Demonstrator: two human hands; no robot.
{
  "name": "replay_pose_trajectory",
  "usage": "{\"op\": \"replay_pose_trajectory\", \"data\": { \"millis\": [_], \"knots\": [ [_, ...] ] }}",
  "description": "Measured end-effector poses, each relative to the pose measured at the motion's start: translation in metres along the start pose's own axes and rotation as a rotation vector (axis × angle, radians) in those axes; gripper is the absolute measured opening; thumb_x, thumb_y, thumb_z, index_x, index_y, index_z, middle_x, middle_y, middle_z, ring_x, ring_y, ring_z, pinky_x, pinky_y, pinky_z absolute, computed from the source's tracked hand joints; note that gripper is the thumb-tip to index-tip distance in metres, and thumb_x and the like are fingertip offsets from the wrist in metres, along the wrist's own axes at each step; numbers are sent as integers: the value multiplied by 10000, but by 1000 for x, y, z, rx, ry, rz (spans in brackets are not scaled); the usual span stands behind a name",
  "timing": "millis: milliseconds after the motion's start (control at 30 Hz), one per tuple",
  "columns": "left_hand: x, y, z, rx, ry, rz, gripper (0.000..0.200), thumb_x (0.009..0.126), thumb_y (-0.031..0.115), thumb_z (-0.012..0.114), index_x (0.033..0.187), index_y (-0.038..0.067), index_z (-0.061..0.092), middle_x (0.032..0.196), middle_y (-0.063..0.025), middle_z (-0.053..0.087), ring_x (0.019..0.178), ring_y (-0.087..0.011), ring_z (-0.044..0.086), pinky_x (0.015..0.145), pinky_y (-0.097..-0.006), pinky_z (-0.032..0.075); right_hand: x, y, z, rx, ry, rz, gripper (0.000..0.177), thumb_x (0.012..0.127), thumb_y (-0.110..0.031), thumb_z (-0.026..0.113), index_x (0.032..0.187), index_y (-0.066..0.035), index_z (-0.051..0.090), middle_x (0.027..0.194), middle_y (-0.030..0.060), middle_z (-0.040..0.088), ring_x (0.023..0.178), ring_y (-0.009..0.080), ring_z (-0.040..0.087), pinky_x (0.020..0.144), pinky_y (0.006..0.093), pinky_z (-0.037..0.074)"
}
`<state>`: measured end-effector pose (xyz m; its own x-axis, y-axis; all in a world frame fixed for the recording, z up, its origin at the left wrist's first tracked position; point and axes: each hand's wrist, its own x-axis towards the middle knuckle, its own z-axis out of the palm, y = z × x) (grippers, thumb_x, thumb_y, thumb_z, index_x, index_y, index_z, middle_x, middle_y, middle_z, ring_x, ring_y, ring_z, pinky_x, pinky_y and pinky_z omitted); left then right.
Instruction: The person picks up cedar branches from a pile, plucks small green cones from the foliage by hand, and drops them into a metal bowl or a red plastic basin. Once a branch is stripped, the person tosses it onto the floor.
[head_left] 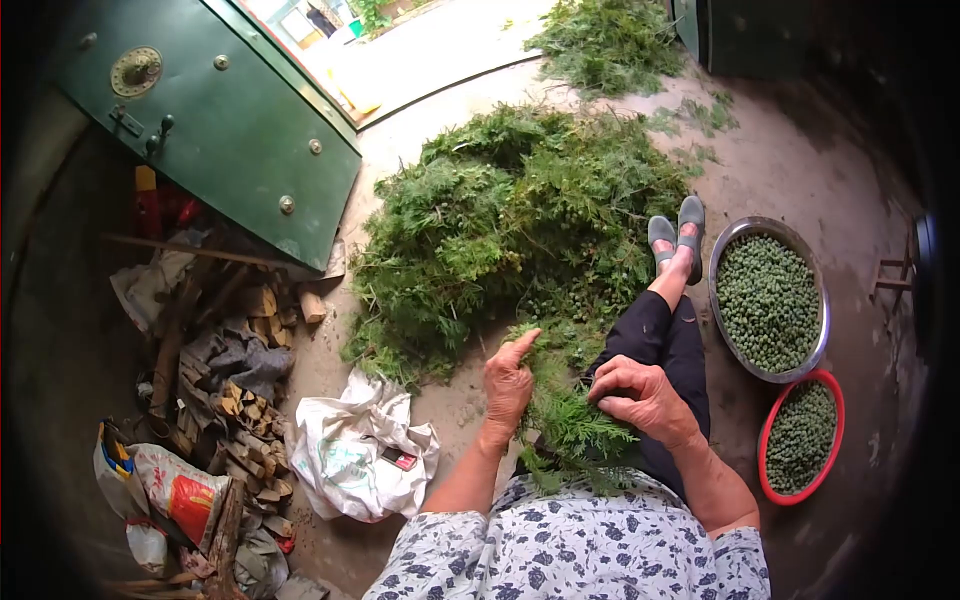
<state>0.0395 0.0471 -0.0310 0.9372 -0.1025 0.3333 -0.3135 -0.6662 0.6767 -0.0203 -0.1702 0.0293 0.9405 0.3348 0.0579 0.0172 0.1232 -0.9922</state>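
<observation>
A leafy evergreen branch (580, 420) lies across my lap, between my two hands. My left hand (509, 382) is closed at the branch's left side, its thumb side pointing up at some green sprigs. On the other side, my right hand (648, 402) has its fingers curled into a pinch just over the leaves. Whatever is between those fingertips is too small to make out. Beyond my hands a big heap of cut evergreen branches (500, 220) spreads over the floor, reaching my outstretched legs.
To the right stand a metal basin (822, 330) and a red-rimmed basket (764, 470), both holding small green berries. At left are a white sack (365, 450), split firewood (255, 430) and a green door (230, 120). More branches (610, 45) lie near the doorway.
</observation>
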Motion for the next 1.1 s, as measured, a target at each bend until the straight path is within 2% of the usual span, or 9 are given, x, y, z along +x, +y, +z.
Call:
{"op": "replay_pose_trajectory", "data": {
  "millis": [33, 167, 233, 333, 467, 600, 633, 767, 1100],
  "knots": [
    [-5, 6, 3, -12, -160, -28, 548, 631, -97, 436, 1084, 158, 609, 924, -130, 620, 860, -308, 601, 747, -328, 471, 1, -1, 1, -145, -19, -104, 135, 736, -3, 628, 870, -15, 643, 882, 50, 559, 831, 129, 530, 731, 239, 418],
    [-34, -11, 20, -354, -599, 52, 301, 757, 36, 574, 1055, 58, 616, 922, -78, 645, 846, -186, 606, 758, -279, 455, 5, -3, 0, -138, 12, -52, 116, 723, 33, 615, 824, -14, 648, 891, 31, 552, 809, 114, 524, 722, 229, 410],
    [-48, -13, 19, -997, -678, -471, 276, 811, 145, 596, 1060, 25, 601, 913, -40, 629, 854, -140, 572, 762, -260, 441, 5, 8, -6, -106, 29, -23, 122, 732, 23, 617, 843, -18, 645, 897, 34, 550, 822, 112, 523, 714, 230, 414],
    [-34, 2, 13, -1016, -928, -588, 325, 850, 238, 585, 1070, -1, 578, 898, -13, 601, 823, -109, 542, 744, -239, 435, 4, 12, -14, -91, 66, -6, 120, 753, 15, 612, 866, -18, 635, 912, 29, 539, 822, 99, 519, 692, 221, 419],
    [-31, 27, -7, -1162, -813, -620, 449, 816, 421, 606, 1019, 20, 605, 834, 3, 578, 761, -94, 520, 708, -261, 437, 4, 16, -19, -161, 89, -5, 119, 756, 19, 608, 870, -13, 629, 917, 37, 542, 807, 110, 532, 701, 228, 430],
    [-35, 47, -5, -301, -746, -386, 450, 773, 415, 662, 973, 14, 619, 797, 12, 590, 757, -86, 532, 697, -256, 443, 7, 25, -17, -230, 99, -80, 138, 750, 32, 606, 880, -11, 624, 907, 54, 554, 821, 139, 547, 717, 242, 438],
    [-20, 56, -10, -607, -966, -565, 352, 792, 323, 667, 960, 16, 621, 779, 22, 591, 714, -68, 529, 649, -236, 447, 7, 23, -16, -230, 98, -82, 138, 750, 32, 606, 880, -11, 624, 907, 54, 554, 821, 139, 547, 717, 242, 438],
    [-31, 47, 4, -900, -761, -614, 233, 815, 198, 654, 950, 11, 624, 814, 13, 600, 691, -49, 527, 614, -201, 440, 7, 14, -20, -181, 174, -86, 166, 742, 22, 617, 907, 2, 621, 893, 63, 565, 847, 159, 545, 760, 256, 428],
    [-23, 71, -9, -974, -628, -789, 211, 807, 170, 651, 913, -11, 633, 800, -17, 630, 681, -77, 576, 611, -209, 471, 8, 25, -20, -255, 225, -127, 182, 733, 13, 630, 915, 8, 628, 838, 73, 588, 790, 173, 563, 724, 264, 440]
  ]
}}
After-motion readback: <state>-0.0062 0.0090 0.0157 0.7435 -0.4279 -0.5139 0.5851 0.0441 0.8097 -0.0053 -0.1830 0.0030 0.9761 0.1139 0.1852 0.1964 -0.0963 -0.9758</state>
